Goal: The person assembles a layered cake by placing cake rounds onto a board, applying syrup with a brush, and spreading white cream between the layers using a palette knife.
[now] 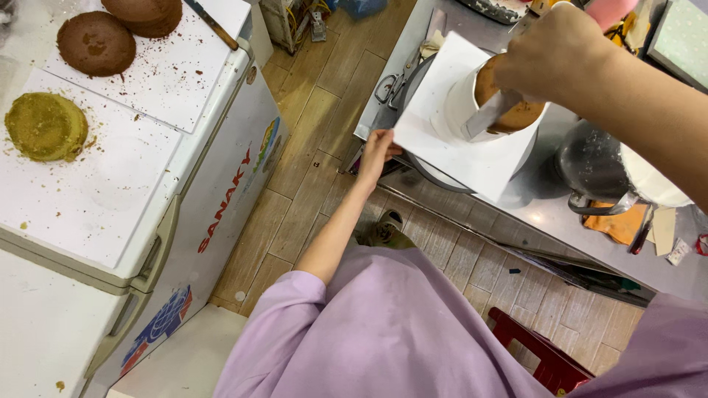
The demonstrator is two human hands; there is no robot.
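Right hand (549, 55) grip is closed on a flat metal scraper (488, 116) pressed against the round white-iced cake (493, 103), upper right of frame. Left hand (376, 153) pinches the square white cake board (457, 147) edge. The board sits on a steel worktop (546, 199). Brown and green sponge layers (46, 125) lie upper left.

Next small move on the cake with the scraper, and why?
Probably draw the scraper further round the cake side while the left hand turns the white board: the right hand presses the blade against the white coating, the brown top is bare.
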